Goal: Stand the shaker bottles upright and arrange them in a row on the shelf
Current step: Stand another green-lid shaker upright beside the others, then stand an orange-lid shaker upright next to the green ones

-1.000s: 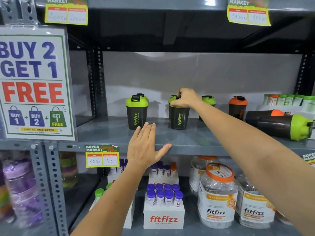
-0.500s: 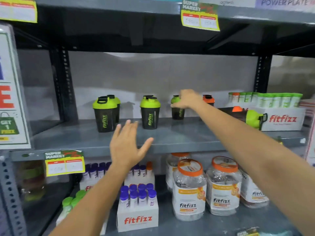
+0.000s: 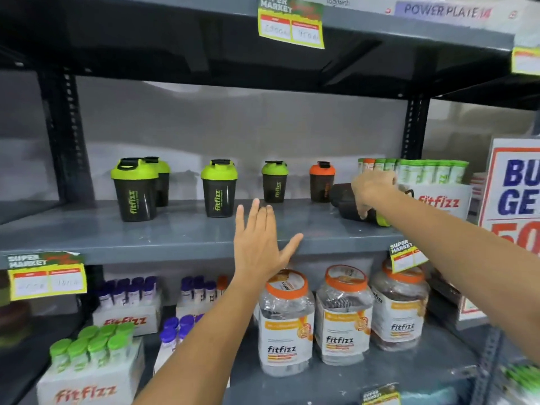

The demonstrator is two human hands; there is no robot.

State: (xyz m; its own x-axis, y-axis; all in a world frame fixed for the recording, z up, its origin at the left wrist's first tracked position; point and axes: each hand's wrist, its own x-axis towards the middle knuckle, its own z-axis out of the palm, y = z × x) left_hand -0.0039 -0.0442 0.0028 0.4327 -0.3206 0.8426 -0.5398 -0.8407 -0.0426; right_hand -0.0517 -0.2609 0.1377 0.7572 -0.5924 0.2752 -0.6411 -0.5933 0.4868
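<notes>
Since half a second ago: right hand gone from the green-lidded shaker at mid-frame to the toppled shaker at right of centre; view swung rightward, sale sign now at the right edge

Right fingers curled down over the dark body of the toppled shaker, seemingly closing on it, though full grip not confirmable from this angle. Left hand raised flat at centre frame, fingers spread wide, holding nothing, hovering before the shelf edge

Task judged well along. Already upright on the shelf: front green shaker at left with a second green one just behind it, a third right of these, then the smaller-looking green one and an orange-lidded shaker toward the back. Left to do, by the look of things: lying shaker to be stood up, its green lid end peeking out beneath the wrist, and the uprights drawn into one line, front and back ones not yet level. A second lying bottle possibly hidden behind the hand; impossible to say

Containers: shakers dark-walled, contents not visible. White carton at right holding green-capped tubes. Lower shelf: clear jars with orange lids, contents unclear, and cartons of purple-capped tubes
</notes>
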